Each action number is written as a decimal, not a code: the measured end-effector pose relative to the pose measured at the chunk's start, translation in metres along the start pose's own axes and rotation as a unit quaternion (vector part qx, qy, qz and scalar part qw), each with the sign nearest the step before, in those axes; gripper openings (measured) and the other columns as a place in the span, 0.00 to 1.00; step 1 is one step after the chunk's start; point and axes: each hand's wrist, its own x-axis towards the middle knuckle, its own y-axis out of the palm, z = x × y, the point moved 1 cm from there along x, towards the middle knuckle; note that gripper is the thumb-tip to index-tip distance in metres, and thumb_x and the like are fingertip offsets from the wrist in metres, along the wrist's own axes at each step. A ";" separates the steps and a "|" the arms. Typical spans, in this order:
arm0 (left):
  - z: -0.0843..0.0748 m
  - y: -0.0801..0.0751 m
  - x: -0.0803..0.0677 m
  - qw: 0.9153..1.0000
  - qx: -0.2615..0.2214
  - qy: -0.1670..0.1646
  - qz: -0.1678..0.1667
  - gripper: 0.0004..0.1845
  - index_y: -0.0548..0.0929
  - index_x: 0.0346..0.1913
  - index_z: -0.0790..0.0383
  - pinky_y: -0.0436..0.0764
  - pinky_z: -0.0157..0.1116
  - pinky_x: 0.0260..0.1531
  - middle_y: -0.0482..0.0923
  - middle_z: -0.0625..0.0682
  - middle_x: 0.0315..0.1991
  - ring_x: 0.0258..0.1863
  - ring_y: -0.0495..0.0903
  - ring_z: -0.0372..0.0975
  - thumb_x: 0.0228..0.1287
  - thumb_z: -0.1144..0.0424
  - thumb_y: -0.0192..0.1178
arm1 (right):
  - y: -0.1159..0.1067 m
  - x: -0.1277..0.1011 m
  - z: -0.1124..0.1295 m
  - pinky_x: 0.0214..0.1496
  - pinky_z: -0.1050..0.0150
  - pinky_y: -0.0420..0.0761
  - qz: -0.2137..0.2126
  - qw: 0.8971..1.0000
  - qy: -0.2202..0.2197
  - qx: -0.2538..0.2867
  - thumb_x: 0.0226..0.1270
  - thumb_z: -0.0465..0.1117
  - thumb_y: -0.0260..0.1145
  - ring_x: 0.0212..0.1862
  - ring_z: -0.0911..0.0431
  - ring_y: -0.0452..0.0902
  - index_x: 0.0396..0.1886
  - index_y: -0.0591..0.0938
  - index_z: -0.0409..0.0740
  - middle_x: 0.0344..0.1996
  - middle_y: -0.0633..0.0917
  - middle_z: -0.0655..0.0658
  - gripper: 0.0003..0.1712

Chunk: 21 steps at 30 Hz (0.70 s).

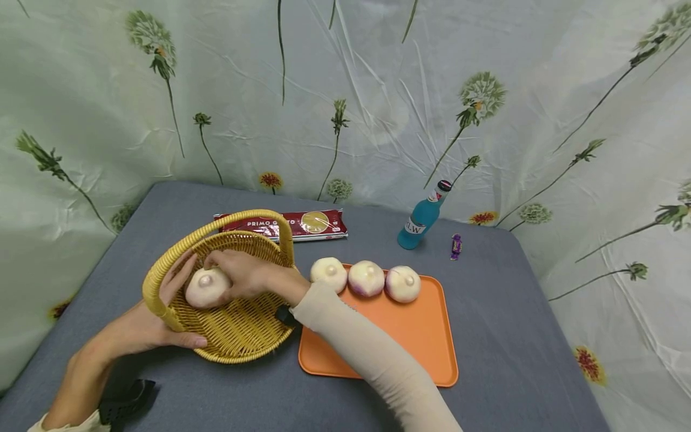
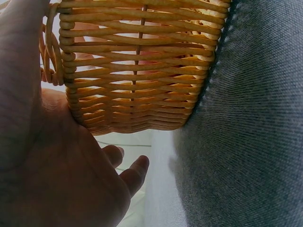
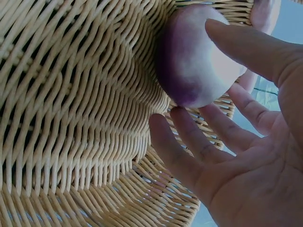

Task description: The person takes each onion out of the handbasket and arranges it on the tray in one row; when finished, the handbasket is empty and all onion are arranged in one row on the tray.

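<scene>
In the head view a white turnip (image 1: 207, 287) sits inside the yellow wicker basket (image 1: 243, 336), against its left side. My right hand (image 1: 243, 276) reaches over the rim and holds this turnip. In the right wrist view, the thumb lies on one side of the purple-and-white turnip (image 3: 196, 56) and the fingertips (image 3: 182, 116) reach its other side. My left hand (image 1: 156, 318) grips the basket's left side by the handle base, thumb along the near rim. From the left wrist view, the basket's woven wall (image 2: 137, 71) rises beside the left palm (image 2: 71, 175).
An orange tray (image 1: 415, 336) lies right of the basket, with three turnips (image 1: 367, 279) along its far edge; the right forearm crosses it. Behind the basket is a red packet (image 1: 259, 225). A blue bottle (image 1: 421, 222) and a purple wrapped candy (image 1: 456, 247) are at the back right.
</scene>
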 end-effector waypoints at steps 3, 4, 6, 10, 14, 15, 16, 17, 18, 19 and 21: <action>0.000 0.000 -0.001 1.000 0.001 0.000 -0.001 0.80 0.35 0.81 0.64 0.38 0.14 0.64 0.29 0.66 0.79 0.77 0.29 0.29 0.31 0.61 0.86 | 0.000 0.000 0.001 0.53 0.78 0.68 0.002 1.000 -0.003 -0.003 0.62 0.49 0.75 0.56 0.64 0.71 0.65 0.69 0.50 0.59 0.75 0.52 0.35; -0.001 0.000 -0.001 1.000 0.001 -0.001 -0.001 0.80 0.35 0.81 0.64 0.38 0.14 0.64 0.29 0.66 0.79 0.77 0.29 0.28 0.31 0.61 0.86 | 0.000 0.000 0.001 0.53 0.78 0.68 0.002 1.000 -0.002 -0.003 0.62 0.49 0.75 0.56 0.64 0.71 0.65 0.69 0.50 0.59 0.75 0.52 0.35; -0.001 -0.001 -0.001 1.000 0.003 -0.002 -0.001 0.79 0.35 0.81 0.64 0.38 0.14 0.64 0.30 0.66 0.80 0.77 0.29 0.29 0.31 0.61 0.86 | 0.000 0.001 0.001 0.52 0.78 0.68 0.000 1.000 -0.004 -0.005 0.62 0.49 0.75 0.55 0.65 0.71 0.64 0.69 0.49 0.59 0.76 0.52 0.35; -0.001 -0.001 -0.001 1.000 0.001 -0.004 0.000 0.79 0.35 0.80 0.64 0.38 0.14 0.64 0.28 0.64 0.80 0.77 0.28 0.29 0.32 0.61 0.86 | 0.000 0.002 0.000 0.51 0.79 0.68 -0.002 1.000 -0.007 -0.003 0.62 0.49 0.75 0.53 0.65 0.71 0.62 0.69 0.49 0.56 0.77 0.53 0.34; -0.001 0.000 -0.001 1.000 0.003 0.002 -0.002 0.79 0.35 0.80 0.65 0.37 0.15 0.64 0.28 0.65 0.80 0.77 0.28 0.29 0.32 0.61 0.86 | 0.001 0.002 -0.001 0.50 0.78 0.68 0.004 1.000 -0.007 -0.005 0.62 0.50 0.74 0.53 0.65 0.71 0.63 0.68 0.48 0.56 0.77 0.52 0.34; -0.001 0.000 -0.001 1.000 0.004 0.003 -0.002 0.79 0.35 0.80 0.66 0.37 0.15 0.64 0.28 0.65 0.80 0.77 0.28 0.29 0.31 0.61 0.86 | 0.001 0.002 -0.001 0.50 0.78 0.69 0.007 1.000 -0.005 -0.007 0.63 0.51 0.74 0.53 0.65 0.72 0.64 0.68 0.48 0.57 0.77 0.52 0.35; -0.001 0.000 -0.001 1.000 0.005 0.005 -0.003 0.79 0.35 0.80 0.66 0.37 0.15 0.64 0.28 0.66 0.80 0.77 0.28 0.29 0.31 0.61 0.86 | 0.001 0.001 -0.001 0.50 0.78 0.69 0.009 1.000 -0.003 -0.010 0.63 0.51 0.74 0.53 0.65 0.72 0.64 0.68 0.49 0.57 0.77 0.52 0.35; -0.001 0.000 -0.001 1.000 0.006 0.008 -0.005 0.79 0.36 0.80 0.67 0.37 0.15 0.65 0.29 0.66 0.80 0.77 0.28 0.30 0.31 0.61 0.86 | 0.001 0.001 -0.001 0.50 0.78 0.69 0.011 1.000 -0.001 -0.013 0.63 0.51 0.73 0.53 0.65 0.72 0.65 0.67 0.49 0.57 0.77 0.52 0.36; -0.001 0.000 -0.001 1.000 0.005 0.007 -0.004 0.79 0.36 0.80 0.66 0.37 0.15 0.65 0.28 0.66 0.80 0.77 0.28 0.29 0.31 0.61 0.86 | 0.000 0.000 -0.001 0.50 0.78 0.69 0.012 1.000 -0.001 -0.015 0.63 0.51 0.73 0.53 0.65 0.72 0.65 0.67 0.49 0.57 0.77 0.52 0.36; -0.001 0.000 -0.001 1.000 0.003 0.007 -0.004 0.79 0.35 0.80 0.66 0.37 0.15 0.64 0.28 0.65 0.80 0.77 0.28 0.29 0.32 0.61 0.86 | 0.000 0.000 0.000 0.50 0.78 0.69 0.013 1.000 0.000 -0.016 0.63 0.51 0.73 0.53 0.65 0.72 0.65 0.67 0.49 0.57 0.77 0.52 0.36; -0.001 0.000 -0.001 1.000 0.000 0.006 -0.004 0.79 0.35 0.80 0.66 0.37 0.15 0.64 0.27 0.64 0.80 0.77 0.28 0.29 0.32 0.62 0.86 | 0.000 -0.001 0.000 0.51 0.78 0.70 0.013 1.000 -0.001 -0.016 0.63 0.51 0.73 0.53 0.65 0.72 0.66 0.68 0.49 0.57 0.77 0.52 0.36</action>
